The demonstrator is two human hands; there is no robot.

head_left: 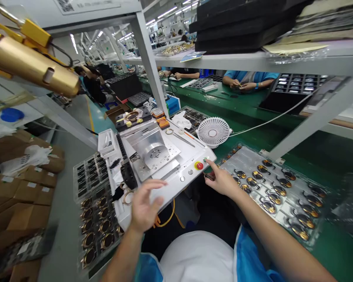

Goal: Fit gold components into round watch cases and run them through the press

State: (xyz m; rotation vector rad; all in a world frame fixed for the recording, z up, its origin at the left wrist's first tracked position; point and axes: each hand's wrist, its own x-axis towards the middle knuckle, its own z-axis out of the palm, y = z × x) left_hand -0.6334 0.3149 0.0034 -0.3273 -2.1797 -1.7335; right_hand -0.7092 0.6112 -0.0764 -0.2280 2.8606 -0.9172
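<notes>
My right hand (222, 181) reaches to the front panel of a white machine (170, 184), its index finger on a green button (205, 159) beside a red emergency stop button (199, 165). Curled under that finger, the other fingers hold a small dark round part (209, 177), mostly hidden. My left hand (146, 205) hovers over the panel's left end, thumb and fingers apart, with nothing in it. Behind it stands a metal fixture with a round silver face (155, 154). Tweezers (184, 138) lie on the machine top.
Right of me, a clear tray (254, 156) carries round dark parts with gold ribbons. Trays of ring-shaped cases (102, 225) sit at left. A white fan (213, 132) stands behind the panel. A gold cylinder (37, 64) hangs upper left. Co-workers sit across the green bench (244, 117).
</notes>
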